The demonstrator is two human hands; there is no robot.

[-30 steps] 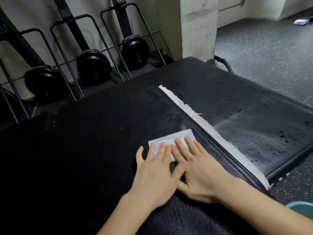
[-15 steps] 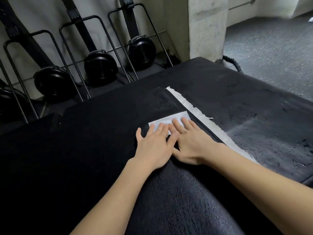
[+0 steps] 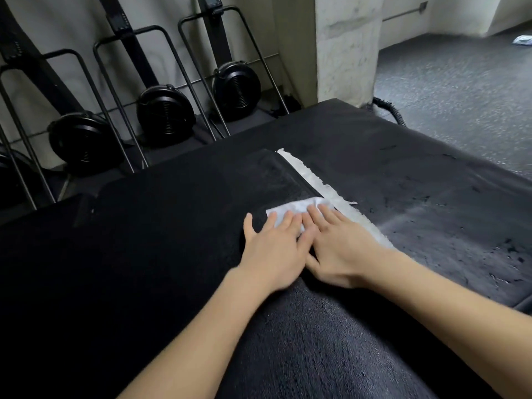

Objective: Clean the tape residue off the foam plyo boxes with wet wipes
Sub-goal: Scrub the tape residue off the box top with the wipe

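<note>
Here we had both hands flat on the wet wipe (image 3: 293, 210), which lay on top of the black foam plyo box (image 3: 178, 226), touching the strip of white tape residue (image 3: 319, 188) that ran from the box's far edge toward its right edge. Our left hand (image 3: 273, 249) and right hand (image 3: 342, 251) pressed side by side, fingers (image 3: 288, 223) straight and released, gripping nothing. Beyond the far edge stood black fan wheels (image 3: 165, 113) in metal frames, and a concrete pillar (image 3: 347, 47) rose past the far right corner.
</note>
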